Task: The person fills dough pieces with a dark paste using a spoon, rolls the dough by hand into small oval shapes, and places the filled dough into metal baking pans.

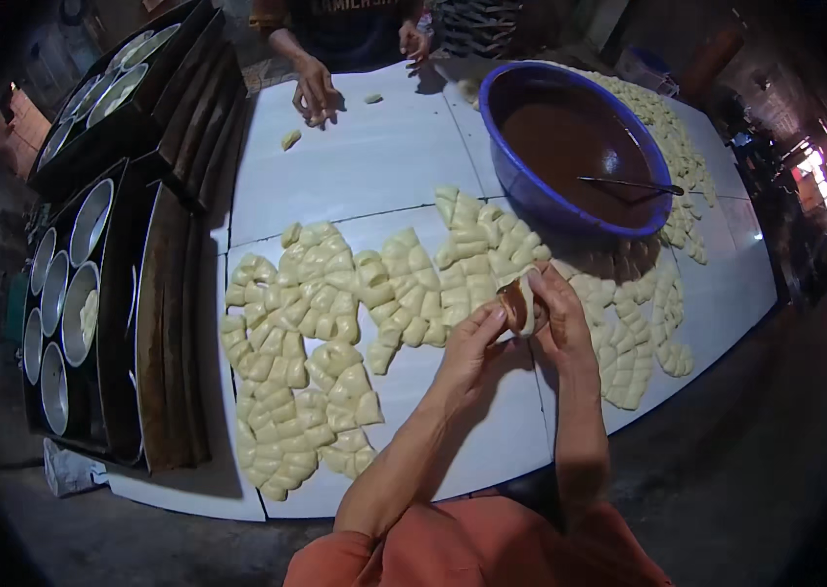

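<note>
In the head view, the left hand (475,333) and the right hand (560,305) are partly closed, fingertips pinching one flattened dough piece (521,303) with brown filling between them. It is held above the white table (360,176), just right of the nearest rows of pale dough pieces (314,279). Beyond the right hand stands a blue basin (528,186) of brown paste (565,147), a spoon (634,183) resting in it. Across the table, a co-worker's hand (314,90) is near two small dough bits (291,140)
</note>
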The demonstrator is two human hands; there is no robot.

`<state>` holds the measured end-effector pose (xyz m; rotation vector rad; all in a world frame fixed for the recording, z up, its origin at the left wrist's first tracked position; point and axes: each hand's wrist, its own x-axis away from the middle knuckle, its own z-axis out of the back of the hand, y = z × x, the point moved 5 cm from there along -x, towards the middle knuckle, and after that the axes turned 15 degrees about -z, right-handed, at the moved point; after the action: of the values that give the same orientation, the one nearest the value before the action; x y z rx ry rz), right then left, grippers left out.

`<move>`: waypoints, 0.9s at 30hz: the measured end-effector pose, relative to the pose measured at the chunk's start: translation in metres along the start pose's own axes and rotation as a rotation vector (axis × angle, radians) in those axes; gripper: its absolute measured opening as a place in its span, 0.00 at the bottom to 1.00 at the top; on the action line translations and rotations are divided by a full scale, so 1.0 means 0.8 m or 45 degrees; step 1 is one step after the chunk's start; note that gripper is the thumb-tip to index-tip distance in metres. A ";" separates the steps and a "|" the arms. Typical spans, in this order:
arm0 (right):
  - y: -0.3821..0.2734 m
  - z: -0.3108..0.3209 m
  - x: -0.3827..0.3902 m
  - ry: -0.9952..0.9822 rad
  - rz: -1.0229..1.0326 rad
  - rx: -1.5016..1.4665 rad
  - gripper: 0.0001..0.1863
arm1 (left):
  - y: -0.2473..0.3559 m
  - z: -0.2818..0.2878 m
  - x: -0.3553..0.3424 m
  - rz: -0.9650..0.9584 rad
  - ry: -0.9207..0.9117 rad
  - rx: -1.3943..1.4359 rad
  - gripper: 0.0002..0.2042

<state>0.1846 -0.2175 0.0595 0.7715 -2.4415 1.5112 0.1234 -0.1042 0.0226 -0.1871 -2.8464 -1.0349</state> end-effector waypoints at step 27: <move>0.133 -0.093 0.074 0.010 0.083 0.625 0.18 | 0.118 0.110 0.060 0.132 0.121 -0.639 0.17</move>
<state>0.0706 -0.1347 0.0348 0.7596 -2.1234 2.1712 0.0849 0.0282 0.0215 -0.3105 -2.4116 -1.6627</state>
